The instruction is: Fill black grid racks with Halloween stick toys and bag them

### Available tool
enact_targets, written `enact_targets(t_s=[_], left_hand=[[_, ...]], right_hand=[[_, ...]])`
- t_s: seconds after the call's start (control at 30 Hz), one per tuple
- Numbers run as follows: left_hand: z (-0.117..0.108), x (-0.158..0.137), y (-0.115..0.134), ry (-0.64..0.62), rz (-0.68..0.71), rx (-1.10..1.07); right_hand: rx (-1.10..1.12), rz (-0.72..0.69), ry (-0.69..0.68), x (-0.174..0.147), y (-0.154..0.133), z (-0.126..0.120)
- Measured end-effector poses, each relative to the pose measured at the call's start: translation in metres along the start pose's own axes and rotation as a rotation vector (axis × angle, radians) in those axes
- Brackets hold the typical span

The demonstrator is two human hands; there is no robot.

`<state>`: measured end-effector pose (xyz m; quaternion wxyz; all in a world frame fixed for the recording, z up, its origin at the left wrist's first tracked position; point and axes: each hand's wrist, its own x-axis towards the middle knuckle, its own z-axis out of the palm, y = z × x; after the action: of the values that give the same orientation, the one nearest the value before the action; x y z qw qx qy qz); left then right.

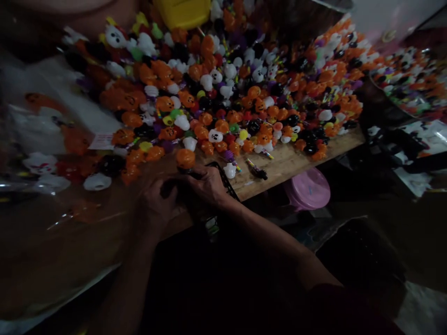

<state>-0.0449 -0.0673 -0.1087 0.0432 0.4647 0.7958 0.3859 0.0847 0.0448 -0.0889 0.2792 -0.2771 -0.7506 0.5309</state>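
My left hand [156,202] is closed near the table's front edge, its fingers curled about something too dark to make out. Right beside it, my right hand [209,185] is also closed, with the fingertips in deep shadow. Just beyond the fingers is an orange pumpkin figure [185,159]; whether a hand touches it cannot be told. A black basket edge [226,181] shows behind my right wrist. Close by on the wood lie a white ghost figure [229,170] and a striped stick with a black top [257,170].
A large heap of orange, white, black and purple figures [216,116] covers the wooden table [279,168]. Clear plastic bags [45,153] holding figures lie at left. A yellow container [183,13] stands at the back, and a pink round stool or lid [310,188] sits below the edge.
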Motion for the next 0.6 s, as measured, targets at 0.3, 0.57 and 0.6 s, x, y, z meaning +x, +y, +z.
enact_targets(t_s=[0.3,0.57,0.6], left_hand=[[0.002,0.007,0.002,-0.013,-0.065,0.079],[0.003,0.011,-0.001,-0.094,-0.083,0.200],[0.002,0.010,-0.001,-0.084,-0.075,0.199]], right_hand=[[-0.509,-0.083,-0.024,-0.002,-0.004,0.008],[-0.653,-0.141,-0.135,-0.002,-0.005,0.014],[-0.645,-0.154,-0.148,-0.002,-0.005,0.014]])
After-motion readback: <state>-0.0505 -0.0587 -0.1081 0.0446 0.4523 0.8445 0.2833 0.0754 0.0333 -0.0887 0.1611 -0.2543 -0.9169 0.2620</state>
